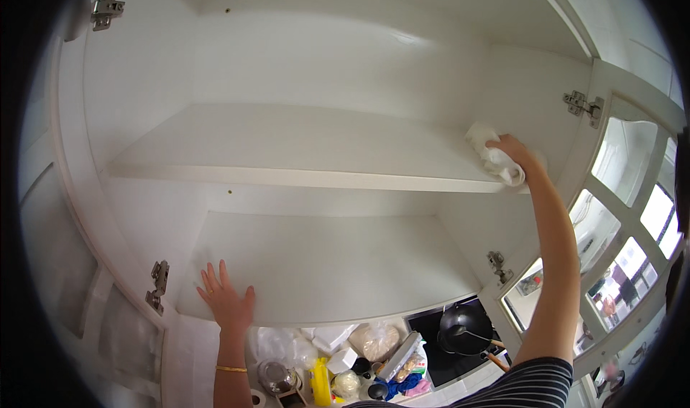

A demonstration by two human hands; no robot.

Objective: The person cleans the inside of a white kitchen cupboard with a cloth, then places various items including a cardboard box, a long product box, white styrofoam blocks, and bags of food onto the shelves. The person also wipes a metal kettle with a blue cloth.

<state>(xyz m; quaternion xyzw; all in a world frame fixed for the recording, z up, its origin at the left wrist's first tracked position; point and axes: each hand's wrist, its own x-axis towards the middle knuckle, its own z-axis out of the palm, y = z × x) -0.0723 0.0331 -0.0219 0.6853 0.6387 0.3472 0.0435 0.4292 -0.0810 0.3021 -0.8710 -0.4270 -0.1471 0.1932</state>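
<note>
My right hand (pixel 509 150) grips a crumpled white cloth (pixel 493 157). The cloth rests at the right end of the white middle shelf (pixel 323 144), close to the side wall and front edge of an open wall cabinet. Part of the cloth is hidden behind my fingers and wrist. My left hand (pixel 227 300) holds nothing; its fingers are spread on or just over the cabinet's white bottom panel (pixel 334 268), near the front left corner. I see no objects on either level.
Glass-paned doors stand swung out at left (pixel 59 246) and right (pixel 620 192), on metal hinges (pixel 585 106). Below are a black cooktop with a wok (pixel 463 330) and a counter crowded with plastic bags (pixel 375 341), a glass pot (pixel 276 376) and a yellow package (pixel 321 384).
</note>
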